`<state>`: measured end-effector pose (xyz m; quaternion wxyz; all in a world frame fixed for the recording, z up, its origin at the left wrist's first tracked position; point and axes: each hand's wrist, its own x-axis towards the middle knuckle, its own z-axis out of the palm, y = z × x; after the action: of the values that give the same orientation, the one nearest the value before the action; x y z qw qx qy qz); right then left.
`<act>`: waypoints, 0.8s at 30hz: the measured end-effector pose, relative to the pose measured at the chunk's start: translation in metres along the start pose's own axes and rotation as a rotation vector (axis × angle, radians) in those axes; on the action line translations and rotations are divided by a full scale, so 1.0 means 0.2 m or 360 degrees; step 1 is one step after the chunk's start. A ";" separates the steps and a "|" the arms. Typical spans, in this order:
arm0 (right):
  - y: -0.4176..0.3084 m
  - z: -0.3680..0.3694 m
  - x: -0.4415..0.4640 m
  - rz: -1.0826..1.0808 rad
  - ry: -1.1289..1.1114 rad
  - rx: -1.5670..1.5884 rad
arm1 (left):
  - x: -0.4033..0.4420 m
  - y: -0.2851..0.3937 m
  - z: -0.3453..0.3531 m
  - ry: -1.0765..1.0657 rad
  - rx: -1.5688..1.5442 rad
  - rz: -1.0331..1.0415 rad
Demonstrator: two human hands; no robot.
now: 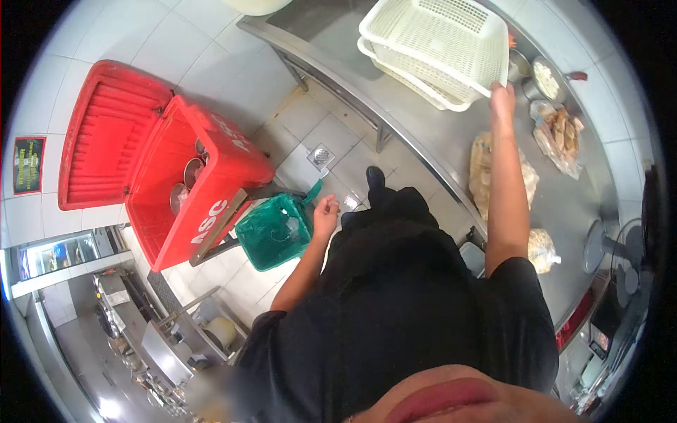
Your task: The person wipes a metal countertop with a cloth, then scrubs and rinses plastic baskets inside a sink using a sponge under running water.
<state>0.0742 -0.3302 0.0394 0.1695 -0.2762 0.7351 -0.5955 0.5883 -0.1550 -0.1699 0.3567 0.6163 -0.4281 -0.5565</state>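
Note:
My right hand is closed on the near corner of a white perforated plastic basket, which is stacked over another white basket on the steel table. Down at my side, my left hand hangs beside the rim of a green-lined bin, its fingers loosely apart and nothing in them. Bags of pale food lie under my right forearm. A clear bag with brown pieces is to the right of that arm.
An open red cooler box with metal bowls inside stands at the left. Metal containers are at the table's back edge, and a small bag lies nearer me. A scale-like grey device is at the right.

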 end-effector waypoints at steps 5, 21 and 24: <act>0.43 0.30 -0.01 0.0110 -0.0150 -0.0185 | 0.13 0.11 -0.14 0.0032 0.0037 -0.0150; 0.17 0.96 0.30 0.0527 -0.0407 0.0371 | 1.01 0.58 -0.31 0.0151 0.0113 -0.0084; 0.18 1.05 0.31 0.0360 -0.0407 -0.0075 | 1.10 0.75 -0.20 -0.0040 0.0310 -0.0101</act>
<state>0.1391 -0.5266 -0.0399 0.3210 -0.2693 0.7477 -0.5152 0.6111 -0.4171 -0.1122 0.2719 0.6541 -0.4649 -0.5311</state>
